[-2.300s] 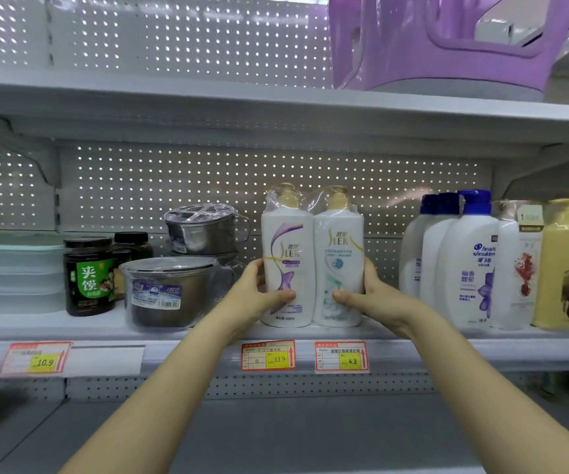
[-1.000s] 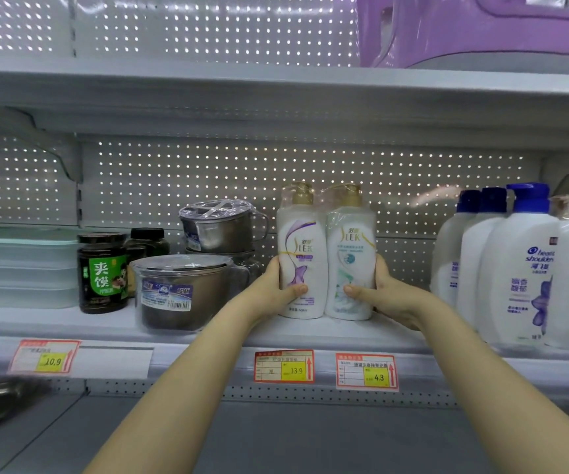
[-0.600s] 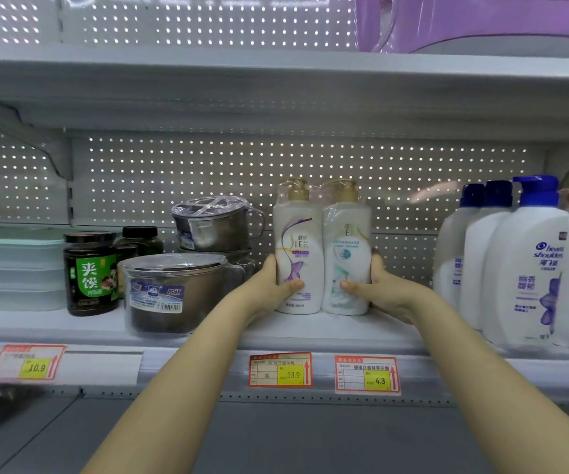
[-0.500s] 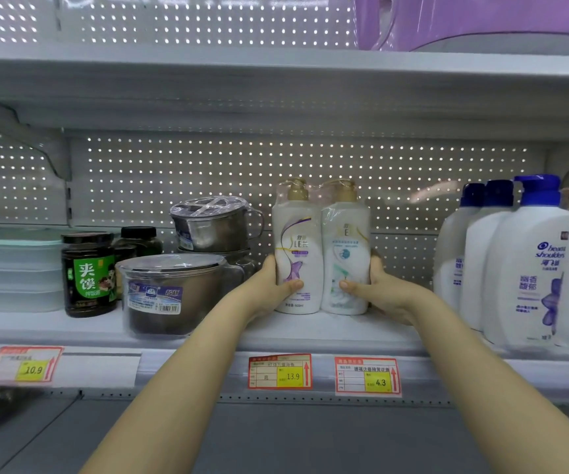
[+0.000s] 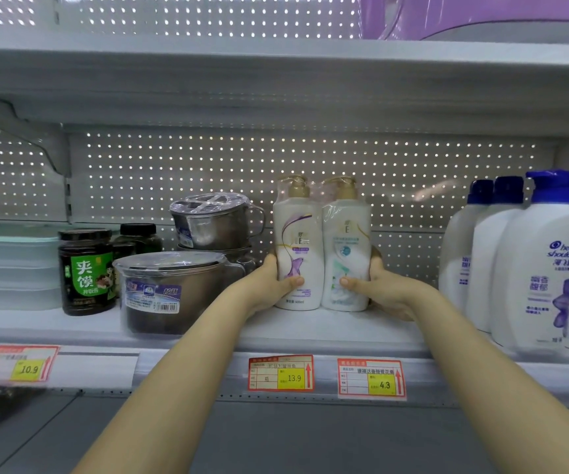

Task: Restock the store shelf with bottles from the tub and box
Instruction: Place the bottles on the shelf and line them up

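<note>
Two hands, left hand [image 5: 269, 285] and right hand [image 5: 375, 289], clamp a wrapped twin pack of bottles [image 5: 322, 248].
It stands upright on the white shelf [image 5: 327, 328], back from the front edge, between wrapped steel pots [image 5: 173, 289] and blue-capped bottles [image 5: 533, 268]; a perforated panel [image 5: 208, 165] sits behind, and price tags [image 5: 280, 372] line the front edge.

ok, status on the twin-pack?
Grip: left hand, right hand on twin-pack sides. It stands upright on shelf. Clear of steel pots left, blue-capped bottles right.
</note>
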